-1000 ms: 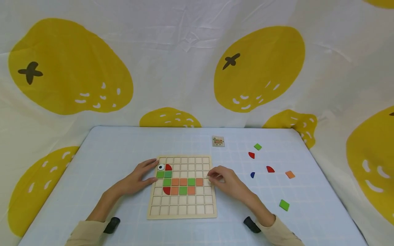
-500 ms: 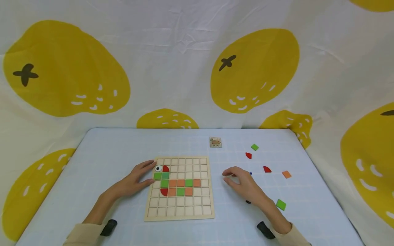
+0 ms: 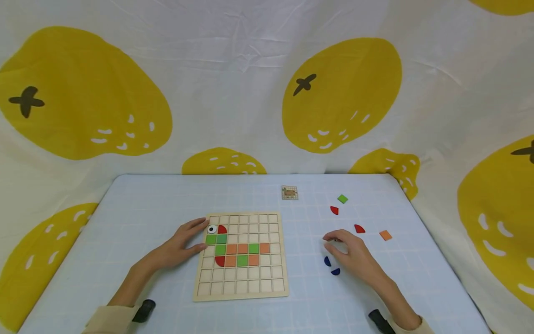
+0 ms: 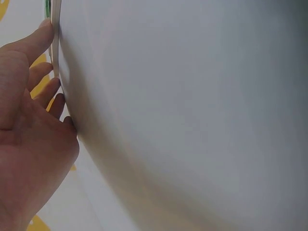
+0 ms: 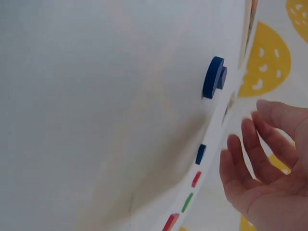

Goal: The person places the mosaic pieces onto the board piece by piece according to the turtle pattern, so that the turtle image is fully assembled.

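Note:
My left hand (image 3: pixel 177 247) rests at the left edge of the wooden grid board (image 3: pixel 240 294), its thumb and fingers touching the rim. In the left wrist view, the thumb (image 4: pixel 38 41) lies along that edge. Green, orange and red pieces fill some squares of the board, beside a round eye tile (image 3: pixel 212 229). My right hand (image 3: pixel 354 256) hovers over the table right of the board, fingers loosely bent and holding nothing. Two dark blue half-round pieces (image 3: pixel 335 272) lie just below its thumb. In the right wrist view, another blue piece (image 5: pixel 200 154) lies near the fingertips.
Beyond my right hand lie two red quarter-round pieces (image 3: pixel 359 228), a green tile (image 3: pixel 342 199) and an orange tile (image 3: pixel 385 235). A small picture card (image 3: pixel 289 192) sits behind the board. A patterned curtain (image 3: pixel 225 93) hangs behind the table.
My right hand has moved right, from the board's right edge to above the blue pieces, uncovering two of them. Its arm now hides the nearer green tile. My left hand stays at the board.

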`<state>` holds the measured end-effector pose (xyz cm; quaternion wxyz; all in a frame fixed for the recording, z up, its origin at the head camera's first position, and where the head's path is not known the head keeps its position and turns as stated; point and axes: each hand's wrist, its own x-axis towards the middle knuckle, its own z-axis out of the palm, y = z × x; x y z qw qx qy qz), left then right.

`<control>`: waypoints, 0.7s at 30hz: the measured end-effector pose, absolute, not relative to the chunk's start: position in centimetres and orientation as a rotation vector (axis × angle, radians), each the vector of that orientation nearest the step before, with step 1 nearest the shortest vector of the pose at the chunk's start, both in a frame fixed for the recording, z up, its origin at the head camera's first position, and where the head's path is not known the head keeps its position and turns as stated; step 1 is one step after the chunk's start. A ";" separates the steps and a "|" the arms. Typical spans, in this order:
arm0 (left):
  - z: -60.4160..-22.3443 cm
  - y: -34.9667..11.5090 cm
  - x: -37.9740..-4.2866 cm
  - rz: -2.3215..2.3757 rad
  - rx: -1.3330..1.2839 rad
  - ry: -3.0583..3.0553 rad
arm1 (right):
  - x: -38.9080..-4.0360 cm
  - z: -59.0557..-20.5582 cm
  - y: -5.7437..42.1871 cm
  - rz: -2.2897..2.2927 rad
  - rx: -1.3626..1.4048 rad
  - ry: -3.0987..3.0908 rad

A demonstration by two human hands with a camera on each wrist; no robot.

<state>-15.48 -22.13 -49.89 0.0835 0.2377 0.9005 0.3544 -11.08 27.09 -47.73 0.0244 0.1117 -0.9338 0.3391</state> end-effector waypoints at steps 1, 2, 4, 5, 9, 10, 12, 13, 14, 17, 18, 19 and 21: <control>-49.9 -22.2 -15.5 1.060 0.720 2.691 | -10.9 -47.7 27.4 1.042 0.337 -2.886; -49.9 -22.2 -15.5 1.058 0.729 2.694 | -10.8 -47.7 27.7 1.032 0.322 -2.888; -49.8 -22.2 -15.5 1.059 0.733 2.694 | -10.4 -47.7 28.4 1.008 0.299 -2.889; -49.8 -22.2 -15.5 1.062 0.734 2.692 | -10.3 -47.7 28.7 1.001 0.288 -2.889; -50.1 -22.3 -15.6 1.061 0.730 2.687 | -9.6 -47.6 29.9 0.951 0.269 -2.893; -50.2 -22.3 -15.7 1.061 0.729 2.687 | -9.4 -47.6 30.2 0.934 0.268 -2.895; -50.4 -22.3 -15.7 1.060 0.720 2.683 | -9.1 -47.7 30.8 0.908 0.274 -2.900; -50.4 -22.3 -15.7 1.057 0.713 2.682 | -8.9 -47.7 31.1 0.891 0.277 -2.904; -50.4 -22.3 -15.7 1.056 0.712 2.682 | -8.7 -47.8 31.5 0.877 0.281 -2.909; -50.3 -22.3 -15.6 1.066 0.714 2.679 | -8.2 -47.7 32.2 0.848 0.268 -2.947; -50.2 -22.3 -15.6 1.067 0.715 2.679 | -8.0 -47.7 32.5 0.839 0.262 -2.960; -50.2 -22.3 -15.6 1.070 0.721 2.681 | -7.8 -47.6 32.8 0.830 0.264 -2.969; -50.1 -22.2 -15.6 1.072 0.724 2.683 | -7.5 -47.5 33.3 0.811 0.261 -2.985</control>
